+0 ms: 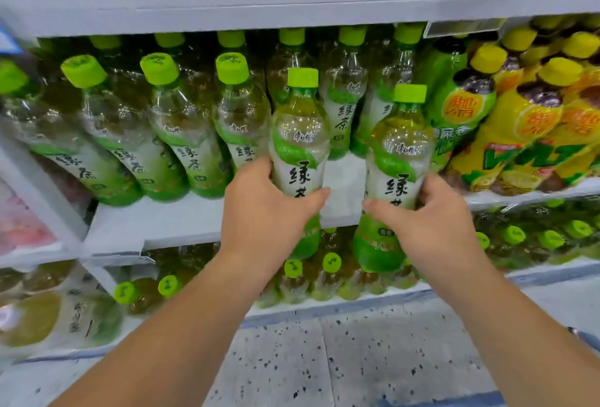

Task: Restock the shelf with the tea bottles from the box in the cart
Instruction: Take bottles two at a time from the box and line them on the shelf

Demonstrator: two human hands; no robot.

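Observation:
My left hand [264, 208] grips a green tea bottle [300, 143] with a lime cap, held upright in front of the white middle shelf [181, 221]. My right hand [431, 221] grips a second green tea bottle [397, 160], also upright, a little further right and lower. Both bottles hover at the shelf's front edge, before a bare gap in the row. Several matching green tea bottles [181, 127] stand on the shelf to the left and behind. The cart and box are out of view.
Yellow-capped lemon tea bottles [526, 121] fill the shelf's right side. More green-capped bottles [311, 270] sit on the lower shelf. An upper shelf board [292, 1] runs overhead. Pink-labelled goods [19, 221] lie far left. Speckled grey floor [341, 358] is below.

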